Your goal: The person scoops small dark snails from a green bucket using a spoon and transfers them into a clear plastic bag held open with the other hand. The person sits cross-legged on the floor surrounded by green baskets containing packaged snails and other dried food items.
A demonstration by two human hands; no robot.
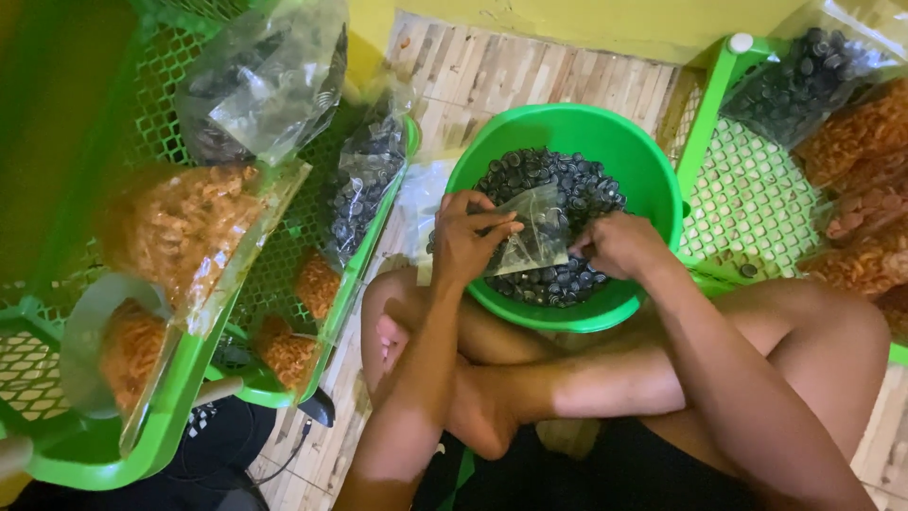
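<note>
A round green bucket (653, 203) of small black caps (567, 185) sits on the floor, crowded by green baskets (747, 203) on both sides. Above it, the left hand (468, 237) and right hand (615, 244) pinch a small clear bag (539, 232) between their fingers, its long axis running left-right.

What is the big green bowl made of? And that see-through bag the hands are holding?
The green bowl looks like smooth moulded plastic: bright even colour, soft shine on its wall. The little bag, pinched by the left hand and right hand, seems thin clear plastic film: see-through, crinkled, glinting.
</note>
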